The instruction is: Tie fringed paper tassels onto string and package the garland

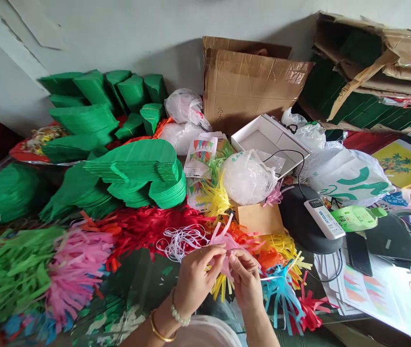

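Two hands work close together: the left hand (194,279) and right hand (245,282) pinch a pink paper fringe (227,243) between their fingertips. It looks light, limp and easily torn, so its uncut band seems the place to hold, not the strips. Just ahead of the hands lies a tangle of white cord (184,239), with a red paper fringe (147,230) beyond it; a blue paper fringe (281,294) sits to the right.

Stacks of cut paper (133,168) fill the upper left of the frame, with paper fringes (147,231) in front of them. At centre, a plastic bag (249,177) rests against an open box (263,140). Flattened cardboard (249,82) stands behind both, against the wall (118,33). At right, a remote control (324,218) lies on a round dark object (307,221).
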Tool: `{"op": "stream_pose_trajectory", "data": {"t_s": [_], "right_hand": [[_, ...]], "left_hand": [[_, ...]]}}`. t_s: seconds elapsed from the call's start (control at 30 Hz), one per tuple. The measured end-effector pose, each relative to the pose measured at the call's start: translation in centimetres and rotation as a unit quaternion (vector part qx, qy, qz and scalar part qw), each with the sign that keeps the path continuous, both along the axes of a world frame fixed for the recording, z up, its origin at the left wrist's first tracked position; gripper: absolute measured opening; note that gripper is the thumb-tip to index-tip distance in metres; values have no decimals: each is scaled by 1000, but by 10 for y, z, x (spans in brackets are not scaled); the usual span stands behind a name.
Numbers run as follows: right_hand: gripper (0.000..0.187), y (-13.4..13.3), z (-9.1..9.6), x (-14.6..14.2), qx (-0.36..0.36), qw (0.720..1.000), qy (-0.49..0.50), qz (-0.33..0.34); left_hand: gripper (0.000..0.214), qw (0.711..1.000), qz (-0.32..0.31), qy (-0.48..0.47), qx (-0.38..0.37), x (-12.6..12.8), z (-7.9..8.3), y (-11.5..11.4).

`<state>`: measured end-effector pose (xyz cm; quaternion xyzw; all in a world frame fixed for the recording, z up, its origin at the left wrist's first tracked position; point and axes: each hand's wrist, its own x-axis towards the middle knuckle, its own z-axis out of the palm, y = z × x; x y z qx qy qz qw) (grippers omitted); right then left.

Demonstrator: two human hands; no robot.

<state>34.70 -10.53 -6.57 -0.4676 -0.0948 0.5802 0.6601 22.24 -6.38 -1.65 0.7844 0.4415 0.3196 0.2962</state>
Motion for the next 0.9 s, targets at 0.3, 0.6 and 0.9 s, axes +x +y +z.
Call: {"op": "stream_pose_trajectory", "data": {"t_s": [0.3, 0.6, 0.9], "right_hand": [[25, -4, -6, -4, -9, 999, -38, -15], [28, -6, 2, 0, 34, 992, -123, 20], [25, -10, 13, 5, 64, 971, -216, 86]], "left_hand": [[18, 999, 2, 22, -27, 3, -4, 1], [12, 969, -17, -85, -231, 3, 2, 7], [25, 893, -35, -213, -395, -2, -12, 17]]}}
